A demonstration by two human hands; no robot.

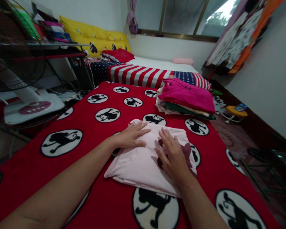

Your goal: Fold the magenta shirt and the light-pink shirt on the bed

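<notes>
A pale pink garment (143, 162), folded into a rough rectangle, lies on a red blanket (90, 178) printed with black monkeys in white ovals. Part of a dark maroon print shows on its right side. My left hand (131, 135) rests flat on the garment's upper left, fingers stretched out. Over the right part is my right hand (171, 154), its fingers extended and slightly apart, partly covering the print. Neither hand grips anything. Just beyond, to the right, sits a stack of folded clothes with a magenta top (187, 95) uppermost.
A white fan base (33, 106) stands at the left beside a desk (54, 54). Behind the blanket is a bed with a striped cover (138, 74) and a yellow cushion (92, 35). Clothes (240, 38) hang at the right above a small orange stool (237, 111).
</notes>
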